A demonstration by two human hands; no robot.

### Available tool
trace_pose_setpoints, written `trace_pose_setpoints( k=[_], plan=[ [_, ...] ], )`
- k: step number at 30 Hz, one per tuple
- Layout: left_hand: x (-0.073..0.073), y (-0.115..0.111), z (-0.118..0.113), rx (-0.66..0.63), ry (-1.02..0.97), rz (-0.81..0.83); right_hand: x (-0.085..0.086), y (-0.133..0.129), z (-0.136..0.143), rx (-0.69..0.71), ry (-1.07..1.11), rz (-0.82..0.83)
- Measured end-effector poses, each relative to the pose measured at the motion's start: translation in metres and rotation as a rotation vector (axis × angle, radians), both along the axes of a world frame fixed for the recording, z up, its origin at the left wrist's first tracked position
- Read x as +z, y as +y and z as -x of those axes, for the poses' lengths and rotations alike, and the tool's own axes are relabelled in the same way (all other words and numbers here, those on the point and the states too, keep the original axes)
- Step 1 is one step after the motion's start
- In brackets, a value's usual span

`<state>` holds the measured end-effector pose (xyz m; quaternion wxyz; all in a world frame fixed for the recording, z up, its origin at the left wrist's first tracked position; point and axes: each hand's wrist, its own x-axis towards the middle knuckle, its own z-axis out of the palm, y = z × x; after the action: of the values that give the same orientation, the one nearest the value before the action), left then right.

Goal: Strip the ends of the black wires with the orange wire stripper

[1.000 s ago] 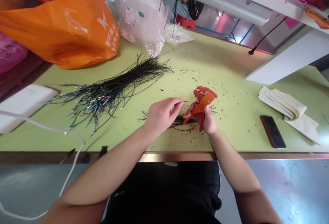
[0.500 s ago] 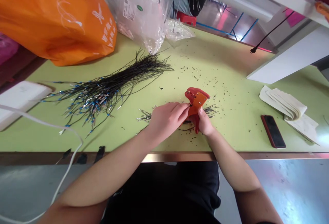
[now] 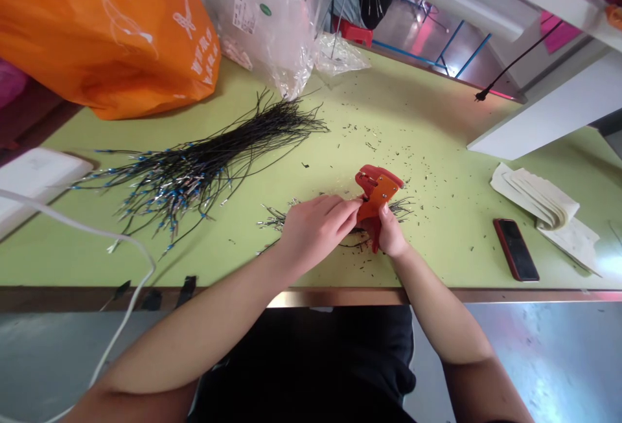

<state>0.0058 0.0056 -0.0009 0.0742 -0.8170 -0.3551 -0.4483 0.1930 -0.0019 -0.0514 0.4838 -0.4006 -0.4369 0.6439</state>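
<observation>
My right hand (image 3: 392, 234) is closed round the handles of a red and orange wire stripper (image 3: 381, 191), thumb on its near side. The tool is held upright above the table, its jaw end towards the left. My left hand (image 3: 318, 225) is closed in a pinch beside the jaws. A short dark piece of black wire shows at its fingertips; the rest of it is hidden by the hand. Beneath both hands lies a smaller bunch of black wires (image 3: 401, 208), with bare metallic ends (image 3: 273, 217) sticking out on the left.
A large bundle of black wires (image 3: 228, 148) with blue and metal ends lies on the green table (image 3: 427, 261). Behind it are an orange bag (image 3: 160, 54) and a clear plastic bag (image 3: 272, 28). On the right are a phone (image 3: 516, 249) and folded paper (image 3: 539, 196). Dark scraps are scattered around.
The wire stripper has shifted slightly right and its handles sit closer together in my right hand. My left hand stays almost in place at the jaws.
</observation>
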Motion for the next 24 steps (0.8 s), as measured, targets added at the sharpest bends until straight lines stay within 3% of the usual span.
trace_pose_setpoints(
  k=[24],
  plan=[
    [0.0056, -0.0076, -0.0016, -0.017, 0.012, -0.031, 0.008, -0.0067, 0.0049, -0.15, -0.045, -0.049]
  ],
)
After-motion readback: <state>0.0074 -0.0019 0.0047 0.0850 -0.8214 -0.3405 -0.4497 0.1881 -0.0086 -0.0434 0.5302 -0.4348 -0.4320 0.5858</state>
